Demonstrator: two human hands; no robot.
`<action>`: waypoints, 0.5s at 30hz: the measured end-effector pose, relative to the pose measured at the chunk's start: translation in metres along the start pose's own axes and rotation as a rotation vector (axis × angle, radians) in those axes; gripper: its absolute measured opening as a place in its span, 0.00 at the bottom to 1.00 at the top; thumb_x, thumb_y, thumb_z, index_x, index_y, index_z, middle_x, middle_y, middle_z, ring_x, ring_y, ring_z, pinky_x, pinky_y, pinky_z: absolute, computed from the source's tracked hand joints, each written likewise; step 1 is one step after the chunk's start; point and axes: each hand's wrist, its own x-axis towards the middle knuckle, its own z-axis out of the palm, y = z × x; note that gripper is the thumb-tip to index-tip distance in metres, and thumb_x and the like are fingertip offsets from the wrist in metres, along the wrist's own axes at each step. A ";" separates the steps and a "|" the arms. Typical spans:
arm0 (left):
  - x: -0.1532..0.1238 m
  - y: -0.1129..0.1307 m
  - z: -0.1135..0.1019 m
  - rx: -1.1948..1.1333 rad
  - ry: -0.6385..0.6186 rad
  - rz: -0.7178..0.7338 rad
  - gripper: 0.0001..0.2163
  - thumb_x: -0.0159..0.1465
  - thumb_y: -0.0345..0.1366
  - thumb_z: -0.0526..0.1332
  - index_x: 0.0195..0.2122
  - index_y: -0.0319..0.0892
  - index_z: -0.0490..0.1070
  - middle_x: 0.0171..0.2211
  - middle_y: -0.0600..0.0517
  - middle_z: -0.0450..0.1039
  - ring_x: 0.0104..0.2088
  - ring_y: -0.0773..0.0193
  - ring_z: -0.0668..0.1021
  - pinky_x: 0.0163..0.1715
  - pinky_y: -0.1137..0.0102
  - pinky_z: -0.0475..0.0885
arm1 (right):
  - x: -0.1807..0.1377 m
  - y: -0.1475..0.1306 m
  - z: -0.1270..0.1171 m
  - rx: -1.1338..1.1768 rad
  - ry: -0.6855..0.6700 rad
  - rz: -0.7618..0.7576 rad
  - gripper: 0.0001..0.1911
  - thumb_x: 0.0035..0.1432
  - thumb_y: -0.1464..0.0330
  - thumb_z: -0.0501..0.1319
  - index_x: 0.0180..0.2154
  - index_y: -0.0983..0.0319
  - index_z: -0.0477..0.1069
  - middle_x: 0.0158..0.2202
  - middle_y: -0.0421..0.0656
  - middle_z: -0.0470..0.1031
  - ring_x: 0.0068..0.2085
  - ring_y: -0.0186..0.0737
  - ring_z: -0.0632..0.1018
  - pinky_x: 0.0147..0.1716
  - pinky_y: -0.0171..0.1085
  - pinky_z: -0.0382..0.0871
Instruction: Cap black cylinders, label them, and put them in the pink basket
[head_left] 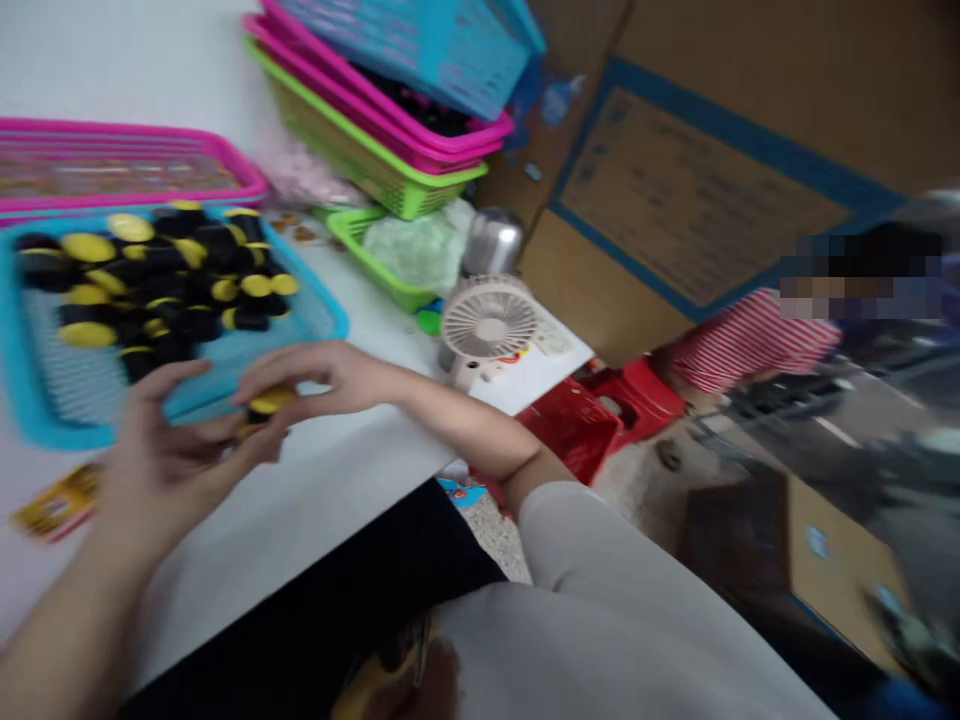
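Observation:
A small black piece with a yellow round top is held between my two hands, just above the table's front part. My right hand pinches its yellow end from the right, with thumb and fingers closed on it. From the left, the curled fingers and thumb of my left hand close on its lower dark part, which is mostly hidden. Behind both hands stands a blue plastic basket with many similar black-and-yellow pieces heaped in it. Motion blur softens the fine detail.
A yellow packet lies left of my left hand. Beyond are a pink basket, stacked green baskets, a small fan and a metal container. Red crates stand off the table's right edge; a person in stripes is farther right.

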 end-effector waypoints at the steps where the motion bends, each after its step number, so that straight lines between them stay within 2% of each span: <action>1: -0.002 0.006 0.005 -0.110 0.026 -0.014 0.38 0.58 0.46 0.75 0.64 0.55 0.54 0.28 0.60 0.84 0.28 0.63 0.85 0.31 0.71 0.83 | -0.003 0.000 0.003 -0.037 0.040 -0.018 0.21 0.50 0.62 0.78 0.46 0.58 0.81 0.53 0.37 0.83 0.58 0.37 0.79 0.62 0.36 0.71; 2: -0.002 0.010 0.009 -0.207 0.043 -0.010 0.40 0.55 0.46 0.76 0.63 0.51 0.54 0.27 0.59 0.83 0.25 0.64 0.84 0.29 0.71 0.82 | -0.007 -0.001 0.006 -0.069 0.101 -0.039 0.21 0.56 0.56 0.74 0.48 0.59 0.80 0.55 0.41 0.82 0.57 0.38 0.80 0.61 0.39 0.72; 3: 0.000 0.012 0.013 -0.275 0.059 -0.016 0.42 0.54 0.45 0.77 0.64 0.47 0.53 0.26 0.58 0.83 0.24 0.65 0.83 0.29 0.72 0.81 | -0.011 -0.002 0.009 -0.097 0.151 -0.059 0.25 0.59 0.50 0.70 0.52 0.58 0.78 0.55 0.43 0.82 0.56 0.40 0.81 0.58 0.41 0.75; 4: 0.002 0.012 0.015 -0.333 0.060 -0.014 0.44 0.54 0.44 0.77 0.64 0.45 0.52 0.26 0.57 0.83 0.23 0.65 0.83 0.29 0.71 0.80 | -0.014 -0.002 0.012 -0.104 0.265 -0.085 0.30 0.61 0.45 0.66 0.54 0.57 0.75 0.54 0.44 0.82 0.55 0.42 0.81 0.54 0.42 0.77; 5: 0.006 0.010 0.015 -0.382 0.055 -0.009 0.47 0.53 0.44 0.78 0.66 0.43 0.49 0.25 0.57 0.82 0.23 0.65 0.82 0.29 0.71 0.80 | -0.016 -0.003 0.015 -0.126 0.414 -0.096 0.29 0.66 0.42 0.59 0.55 0.56 0.74 0.52 0.45 0.82 0.54 0.42 0.81 0.53 0.44 0.77; 7: 0.010 0.005 0.013 -0.449 0.059 0.010 0.51 0.53 0.44 0.78 0.68 0.42 0.45 0.26 0.57 0.82 0.23 0.64 0.82 0.29 0.71 0.79 | -0.019 -0.004 0.022 -0.250 0.552 -0.126 0.23 0.73 0.48 0.51 0.52 0.55 0.75 0.50 0.45 0.83 0.54 0.42 0.81 0.55 0.47 0.75; 8: 0.011 0.003 0.011 -0.470 0.063 0.017 0.52 0.53 0.44 0.78 0.68 0.42 0.43 0.26 0.57 0.82 0.24 0.64 0.83 0.29 0.71 0.78 | -0.020 -0.006 0.025 -0.333 0.539 -0.189 0.20 0.74 0.52 0.52 0.51 0.54 0.76 0.50 0.45 0.83 0.53 0.42 0.81 0.56 0.48 0.74; 10: 0.011 0.001 0.008 -0.497 0.077 0.021 0.52 0.54 0.44 0.78 0.69 0.42 0.43 0.27 0.57 0.82 0.26 0.63 0.84 0.31 0.70 0.78 | -0.019 -0.010 0.032 -0.493 0.432 -0.296 0.16 0.73 0.55 0.56 0.56 0.53 0.73 0.52 0.45 0.82 0.55 0.44 0.80 0.58 0.50 0.70; 12: 0.010 0.001 0.007 -0.518 0.097 0.026 0.51 0.55 0.44 0.78 0.69 0.43 0.43 0.28 0.57 0.81 0.28 0.61 0.85 0.33 0.69 0.79 | -0.018 -0.013 0.040 -0.628 0.348 -0.328 0.22 0.70 0.58 0.61 0.62 0.52 0.67 0.57 0.46 0.80 0.57 0.46 0.79 0.60 0.50 0.68; 15: 0.008 0.001 0.008 -0.545 0.132 0.057 0.48 0.56 0.42 0.77 0.68 0.44 0.44 0.28 0.58 0.80 0.27 0.63 0.84 0.33 0.69 0.78 | -0.019 -0.012 0.050 -0.817 0.326 -0.255 0.32 0.65 0.59 0.66 0.67 0.52 0.60 0.61 0.47 0.77 0.60 0.49 0.77 0.60 0.51 0.64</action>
